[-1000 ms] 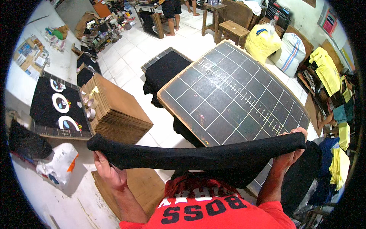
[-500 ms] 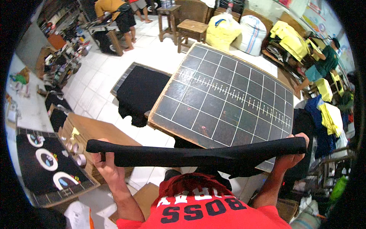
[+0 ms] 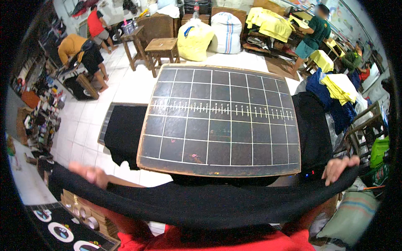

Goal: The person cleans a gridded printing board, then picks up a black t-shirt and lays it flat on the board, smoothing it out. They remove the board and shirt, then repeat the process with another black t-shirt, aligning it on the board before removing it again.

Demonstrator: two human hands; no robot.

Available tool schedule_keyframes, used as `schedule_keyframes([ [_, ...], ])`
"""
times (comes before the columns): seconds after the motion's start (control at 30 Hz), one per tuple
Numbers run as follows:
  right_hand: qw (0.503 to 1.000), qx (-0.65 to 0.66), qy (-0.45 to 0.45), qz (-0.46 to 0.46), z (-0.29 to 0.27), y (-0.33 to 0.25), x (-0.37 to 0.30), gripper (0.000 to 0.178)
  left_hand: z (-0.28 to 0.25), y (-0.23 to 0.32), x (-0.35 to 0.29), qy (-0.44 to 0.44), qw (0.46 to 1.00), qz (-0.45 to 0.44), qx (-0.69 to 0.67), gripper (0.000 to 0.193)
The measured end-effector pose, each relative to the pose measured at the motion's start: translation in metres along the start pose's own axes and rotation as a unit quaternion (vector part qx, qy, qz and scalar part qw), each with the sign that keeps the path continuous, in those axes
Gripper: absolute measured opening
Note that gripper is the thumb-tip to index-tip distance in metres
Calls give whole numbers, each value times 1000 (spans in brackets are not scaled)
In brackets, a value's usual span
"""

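A wide piece of black cloth [image 3: 209,205] stretches between my two hands, sagging in the middle close to my body. My left hand [image 3: 90,173] grips its left end, blurred by motion, with the fingers over the upper edge. At the other end my right hand [image 3: 341,169] is closed on the cloth, fingers curled over its top. Just beyond the cloth lies a dark board [image 3: 220,142] marked with a white grid and a ruled scale across it. The board's near edge shows above the cloth.
Black fabric lies left of the board on a low surface [image 3: 123,129] and hangs at its right [image 3: 312,129]. Cardboard with tape rolls [image 3: 92,222] is at lower left. Stools [image 3: 162,48], a yellow sack [image 3: 194,39] and a white sack [image 3: 226,31] stand behind. Several people work farther off.
The view has swung right, squaring up the board. The black cloth, earlier a narrow straight band, now sags and shows more width. My fingers now show over its upper edge.
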State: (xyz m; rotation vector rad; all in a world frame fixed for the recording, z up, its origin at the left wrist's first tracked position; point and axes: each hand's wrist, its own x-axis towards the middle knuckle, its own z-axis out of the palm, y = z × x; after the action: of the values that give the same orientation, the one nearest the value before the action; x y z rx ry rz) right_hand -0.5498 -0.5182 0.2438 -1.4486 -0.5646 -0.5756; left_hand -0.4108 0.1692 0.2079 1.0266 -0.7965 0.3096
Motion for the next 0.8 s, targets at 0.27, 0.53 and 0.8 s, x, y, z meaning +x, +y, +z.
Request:
schedule_keyframes([
  [0.27,837,-285,205,421,-67,245,54,46,23,-261,137,76,902,-168,391,59],
  [0.53,787,-320,341,402,-63,195,-111,21,-80,-206,-39,210,819,-313,434,22],
  [0.8,735,-451,169,477,45,158,-113,41,-5,-204,-104,111,747,-331,566,20],
])
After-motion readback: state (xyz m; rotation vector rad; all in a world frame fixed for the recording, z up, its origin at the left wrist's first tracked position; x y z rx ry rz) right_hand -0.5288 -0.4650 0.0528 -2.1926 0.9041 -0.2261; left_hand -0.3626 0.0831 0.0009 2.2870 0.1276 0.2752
